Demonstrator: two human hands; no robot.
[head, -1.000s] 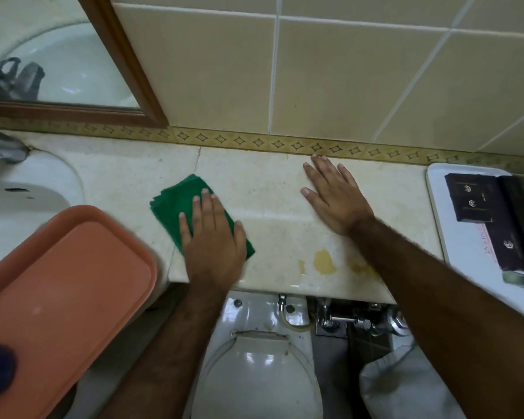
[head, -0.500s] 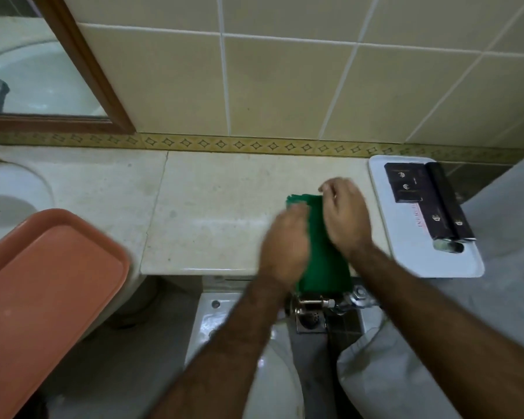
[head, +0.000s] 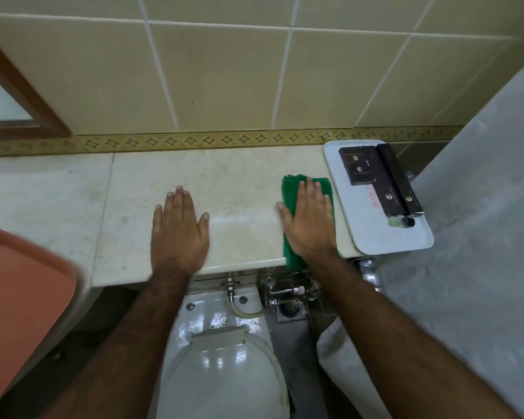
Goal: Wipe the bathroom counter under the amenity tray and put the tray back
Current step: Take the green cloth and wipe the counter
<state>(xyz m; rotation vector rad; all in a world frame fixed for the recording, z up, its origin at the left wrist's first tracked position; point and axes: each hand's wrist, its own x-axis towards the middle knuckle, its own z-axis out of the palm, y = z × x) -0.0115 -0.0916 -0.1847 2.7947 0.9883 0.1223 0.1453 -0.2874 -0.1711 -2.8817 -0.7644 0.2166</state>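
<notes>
My right hand (head: 310, 223) lies flat, pressing a folded green cloth (head: 290, 189) onto the beige marble counter (head: 224, 176) near its right end. The cloth's lower end hangs over the counter's front edge. Just right of the cloth sits the white amenity tray (head: 375, 235), which overhangs the counter's end. It carries dark boxes (head: 359, 169) and a small bottle (head: 402, 221). My left hand (head: 179, 231) rests palm down on the bare counter, fingers spread, holding nothing.
An orange tray (head: 18, 285) sits at the lower left. Under the counter are a white toilet (head: 224, 367), a chrome valve (head: 288, 290) and a floor drain (head: 291, 309). A wood-framed mirror (head: 22, 95) hangs at upper left. A grey surface (head: 481, 237) fills the right.
The cloth went from my left hand at the counter's left to under my right hand by the white tray. My left hand now rests flat mid-counter. The view shifted right.
</notes>
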